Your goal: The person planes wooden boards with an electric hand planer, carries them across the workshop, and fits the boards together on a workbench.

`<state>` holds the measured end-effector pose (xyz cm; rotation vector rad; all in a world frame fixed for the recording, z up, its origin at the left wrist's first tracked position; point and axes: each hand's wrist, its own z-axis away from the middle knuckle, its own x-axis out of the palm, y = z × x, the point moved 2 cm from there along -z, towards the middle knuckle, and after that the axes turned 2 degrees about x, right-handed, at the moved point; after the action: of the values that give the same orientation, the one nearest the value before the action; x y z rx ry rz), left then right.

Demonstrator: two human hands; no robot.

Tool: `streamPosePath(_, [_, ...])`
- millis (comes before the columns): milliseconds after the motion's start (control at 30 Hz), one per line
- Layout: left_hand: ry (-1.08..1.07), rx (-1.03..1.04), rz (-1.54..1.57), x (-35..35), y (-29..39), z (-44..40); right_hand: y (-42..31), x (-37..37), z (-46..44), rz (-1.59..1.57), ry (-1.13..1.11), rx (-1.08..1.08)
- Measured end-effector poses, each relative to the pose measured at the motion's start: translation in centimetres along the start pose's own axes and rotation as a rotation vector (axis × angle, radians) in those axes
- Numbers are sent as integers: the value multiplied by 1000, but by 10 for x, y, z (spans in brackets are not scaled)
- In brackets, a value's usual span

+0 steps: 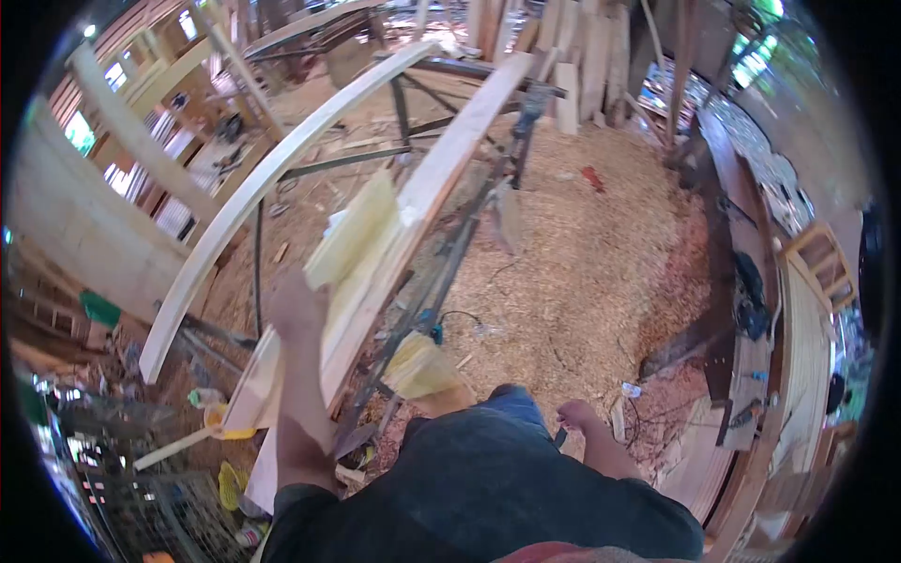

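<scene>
My left hand (298,305) is at the lower edge of a yellowish sheet (355,230), its fingers wrapped at the sheet's edge. Under the sheet runs a long pale plank (441,178) on a metal stand. Low at my right side, my right hand (577,414) has its fingers curled, and a small dark object (560,436) shows beside it, too small to name. Another yellowish sheet (419,368) hangs near my waist, right of the plank.
A long curved wooden piece (272,169) lies left of the plank. Wood shavings (591,272) cover the ground. Upright boards (601,70) stand at the back, and long timbers (798,375) lie at the right. A yellow container (228,427) is at the lower left.
</scene>
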<state>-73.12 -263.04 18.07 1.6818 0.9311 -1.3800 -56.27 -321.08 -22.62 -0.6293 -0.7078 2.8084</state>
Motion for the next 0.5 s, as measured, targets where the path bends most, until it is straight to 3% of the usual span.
streamPosePath(33, [47, 63, 15, 12, -10, -6, -15, 8, -21, 256, -23, -132])
streamPosePath(100, [33, 67, 32, 17, -20, -11, -62, 7, -42, 384, -24, -179])
streamPosePath(167, [-43, 23, 49, 8, -19, -11, -122, 9, -41, 113, 30, 5])
streamPosePath(267, [-69, 28, 68, 1, -16, -12, -229, -25, -36, 315, 217, -247])
streamPosePath(400, [-94, -35, 47, -1, -10, -14, -355, -92, -98, 121, 349, -565])
streamPosePath(500, [134, 36, 82, 23, -19, -15, -483, -125, -111, -172, 249, -854])
